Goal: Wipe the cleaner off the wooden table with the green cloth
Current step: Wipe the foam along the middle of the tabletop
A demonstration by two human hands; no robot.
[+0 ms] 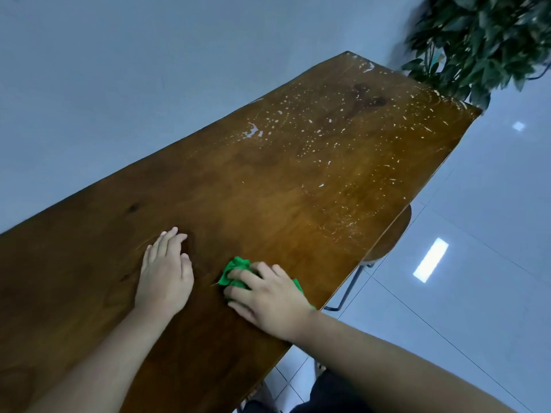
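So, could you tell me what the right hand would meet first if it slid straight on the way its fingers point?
Most likely the left hand, lying flat on the table just beyond the cloth that the right hand holds.

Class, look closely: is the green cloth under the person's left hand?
No: the green cloth is bunched under the right hand, while the left hand lies flat on the bare wooden table.
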